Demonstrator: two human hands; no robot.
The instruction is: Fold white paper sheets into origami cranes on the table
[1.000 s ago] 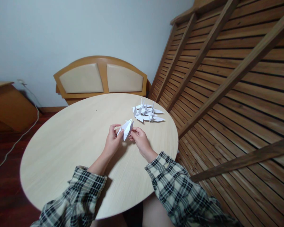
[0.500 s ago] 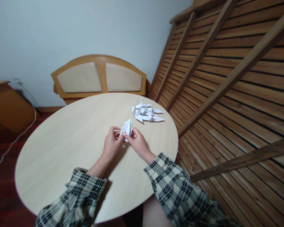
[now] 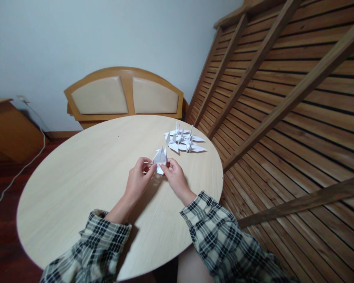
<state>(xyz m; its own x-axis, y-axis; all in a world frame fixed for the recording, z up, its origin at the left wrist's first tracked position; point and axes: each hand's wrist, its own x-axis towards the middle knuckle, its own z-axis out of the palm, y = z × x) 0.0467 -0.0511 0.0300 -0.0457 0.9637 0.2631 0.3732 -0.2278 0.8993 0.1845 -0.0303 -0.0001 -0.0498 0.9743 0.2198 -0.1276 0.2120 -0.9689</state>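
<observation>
Between my two hands is a folded piece of white origami paper point(image 3: 160, 158), its pointed end turned away from me. My left hand point(image 3: 138, 175) pinches its left edge with the thumb in front and the other fingers behind. On the right edge my right hand point(image 3: 176, 177) grips it the same way, thumb on the near face. Just beyond, to the right, several finished white paper cranes point(image 3: 184, 139) stand close together, wings spread. Their overlap hides parts of some of them.
The round pale wooden table point(image 3: 85, 184) lies under my hands. A slatted wooden panel point(image 3: 283, 118) slants along its right side. Behind the table stands a padded headboard point(image 3: 126, 92). At far left are a wooden cabinet point(image 3: 10, 131) and a white cable point(image 3: 20, 175).
My thumbs have moved apart, and the near face of the folded paper now shows wider and flatter between them. The paper cranes have stayed in place.
</observation>
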